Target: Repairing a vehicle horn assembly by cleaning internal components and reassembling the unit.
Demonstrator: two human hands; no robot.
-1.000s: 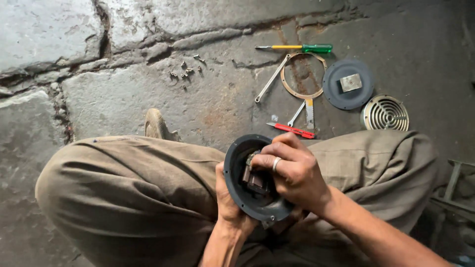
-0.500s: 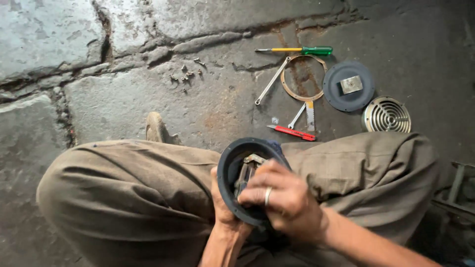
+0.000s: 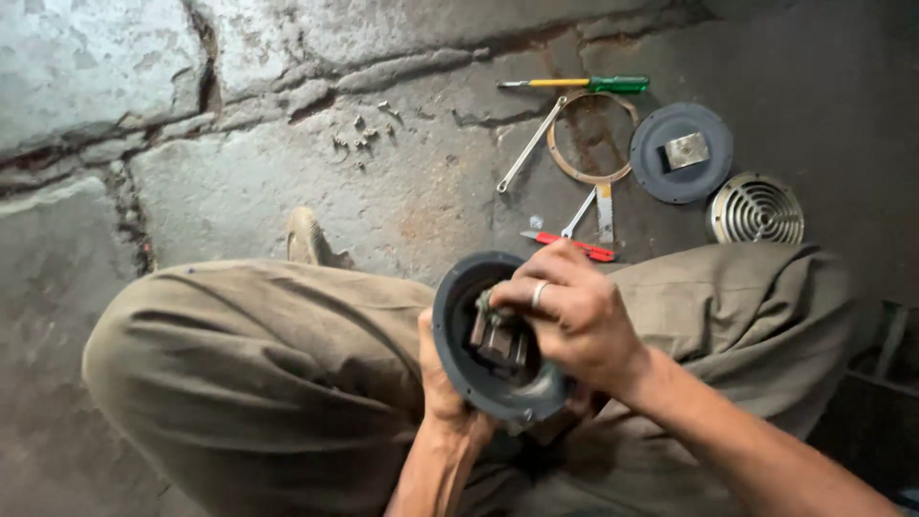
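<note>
Head view shows the right hand (image 3: 574,316), a ring on one finger, with its fingertips pinched on the metal block (image 3: 498,340) set inside a dark round housing (image 3: 459,335), while the left hand (image 3: 440,383) cups that housing from behind, fingers curled on its back, over the person's bent knees. Beyond on the stone floor (image 3: 239,182) lie a green-handled screwdriver (image 3: 584,84), a wrench (image 3: 529,146), a thin ring (image 3: 574,172), a red-handled tool (image 3: 565,244), a round cover plate (image 3: 661,168) and a slotted metal grille (image 3: 756,209).

No packages, labels, signs or screens in view, only bare unmarked surfaces
</note>
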